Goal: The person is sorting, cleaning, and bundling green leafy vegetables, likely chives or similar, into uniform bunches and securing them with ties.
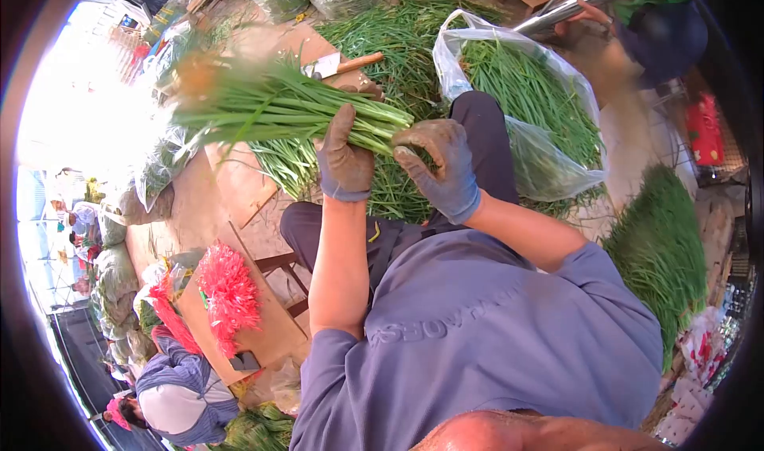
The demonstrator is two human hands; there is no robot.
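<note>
My left hand (pixel 348 158), in a soiled grey work glove, is closed around a bunch of long green chives (pixel 290 110). The leaves point left and the pale stem ends point right. At those stem ends is my gloved right hand (pixel 439 165), its fingers curled and thumb bent toward them; anything pinched there is too small to make out. Behind the bunch, a cleaver (pixel 350 64) with a wooden handle lies on a wooden board (pixel 306 44). More chives (pixel 390 192) are heaped below the hands, between my legs.
A clear plastic bag (pixel 593 121) full of greens stands beside my right knee. Another green heap (pixel 664 244) lies far right. Red plastic strips (pixel 229 292) and a phone (pixel 245 361) rest on a board at lower left. One person (pixel 187 391) sits lower left; another (pixel 660 41) is upper right.
</note>
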